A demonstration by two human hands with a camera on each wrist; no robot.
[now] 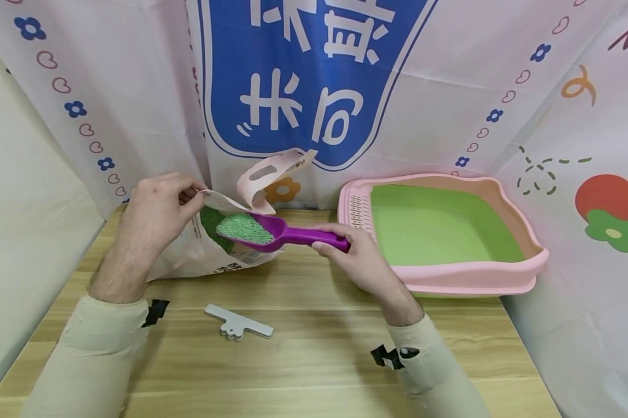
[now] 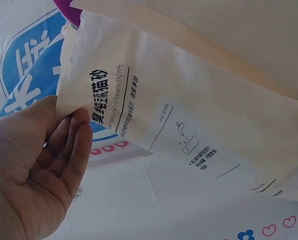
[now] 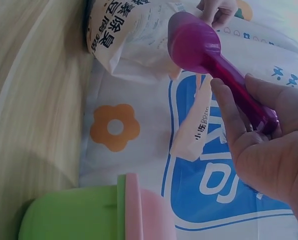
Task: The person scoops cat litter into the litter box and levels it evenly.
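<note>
My left hand (image 1: pixel 159 212) pinches the top edge of a cat litter bag (image 2: pixel 189 105), which stands open on the table's left side. Green litter shows inside its mouth. A purple scoop (image 1: pixel 311 235) is gripped by its handle in my right hand (image 1: pixel 363 258). Heaped green pellets (image 1: pixel 246 227) fill the scoop's bowl, which is over the bag's mouth. The bag's torn top strip (image 1: pixel 264 177), with a handle hole, curls up behind the scoop. In the right wrist view the scoop's underside (image 3: pixel 194 45) faces the camera, hiding the pellets.
A pink-rimmed litter box (image 1: pixel 465 276) with a green inside stands at the right rear of the table. A grey sealing clip (image 1: pixel 239 323) lies on the wooden table (image 1: pixel 293 371) in front of the bag. Printed cloth (image 1: pixel 439 98) hangs behind and at the right.
</note>
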